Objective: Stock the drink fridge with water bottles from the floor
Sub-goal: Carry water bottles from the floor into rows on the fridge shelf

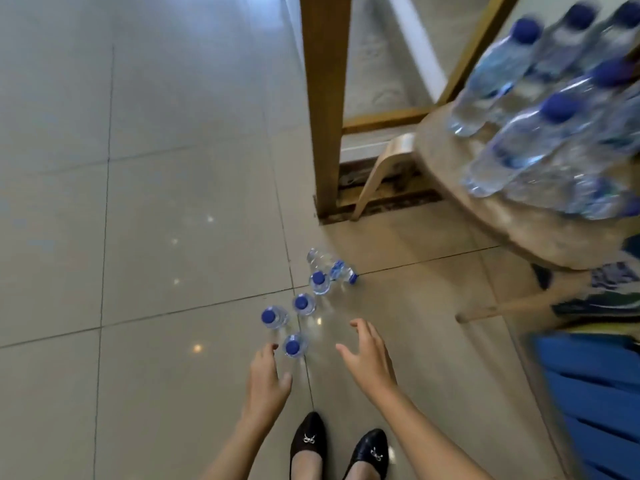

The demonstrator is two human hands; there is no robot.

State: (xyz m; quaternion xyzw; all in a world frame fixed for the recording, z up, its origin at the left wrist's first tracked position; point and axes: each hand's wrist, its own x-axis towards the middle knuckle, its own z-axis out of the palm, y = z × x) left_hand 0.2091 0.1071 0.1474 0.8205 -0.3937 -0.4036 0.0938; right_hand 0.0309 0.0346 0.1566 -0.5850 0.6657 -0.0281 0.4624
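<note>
Nearest water bottle (294, 346) stands upright just past the left hand (266, 377); right hand (369, 362) farther off. Both spread, empty.

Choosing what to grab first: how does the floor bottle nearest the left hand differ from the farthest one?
The nearest bottle stands upright, cap up; the farthest bottle lies on its side, cap pointing right. The nearest bottle is just beside the left hand; the farthest bottle lies well beyond it. Both are clear with blue caps.

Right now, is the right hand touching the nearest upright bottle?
Apart. Head view shows bare floor between the right hand and the nearest upright bottle.
</note>
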